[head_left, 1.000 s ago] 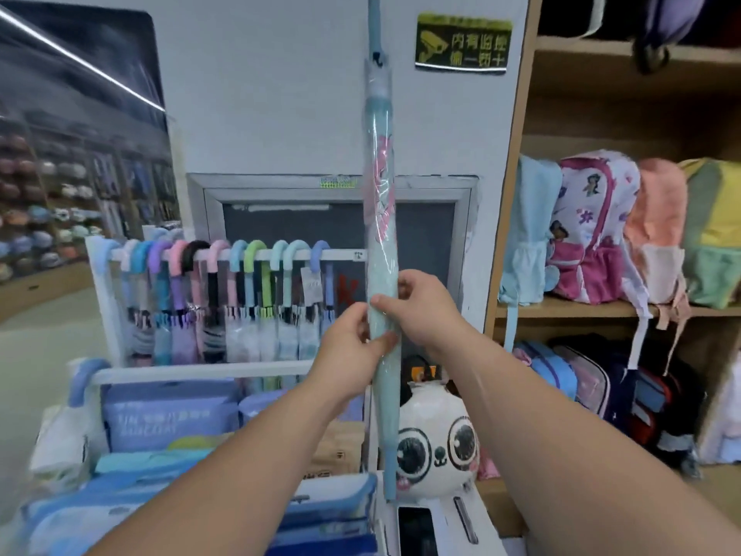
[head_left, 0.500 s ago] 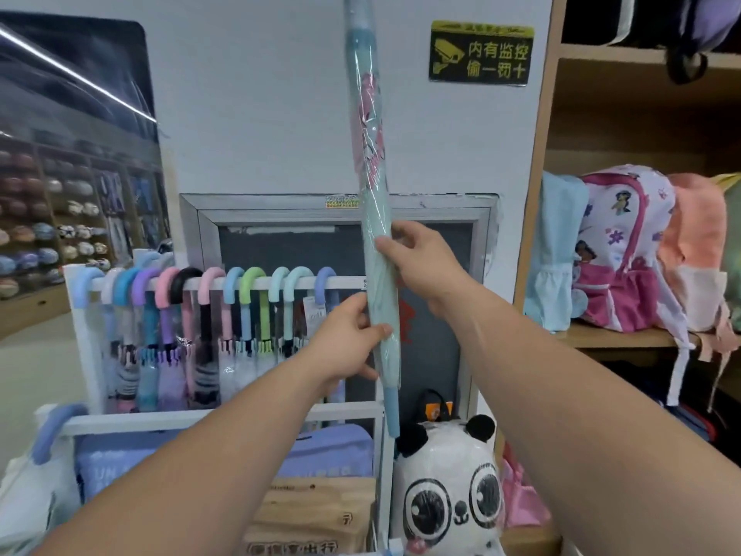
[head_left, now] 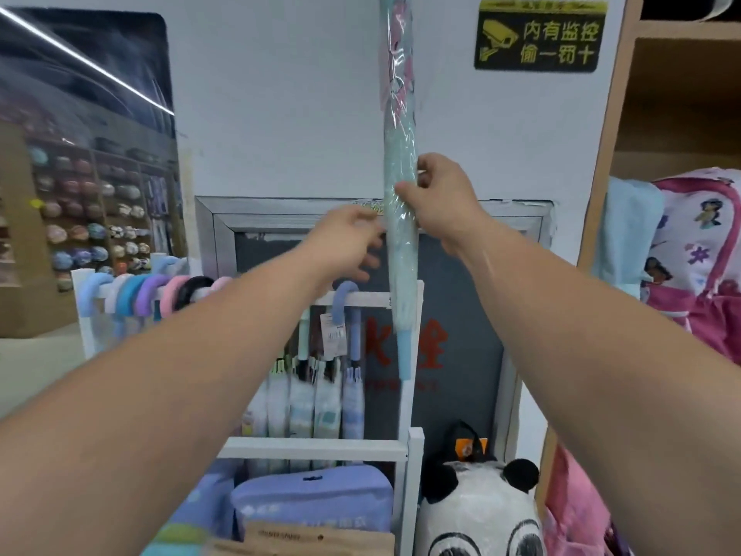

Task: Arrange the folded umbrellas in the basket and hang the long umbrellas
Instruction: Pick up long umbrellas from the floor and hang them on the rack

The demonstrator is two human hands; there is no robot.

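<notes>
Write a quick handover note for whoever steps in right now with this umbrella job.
Right hand: grips the long teal umbrella, held near upright, tip down.
Left hand: open beside the umbrella, no clear grip.
White rack rail: a row of long umbrellas already hangs there by curved handles.
Left: hang the teal one on the rail. No basket or folded umbrellas can be made out.

Both arms raised; right hand grip closed; left hand loosely curled.
</notes>
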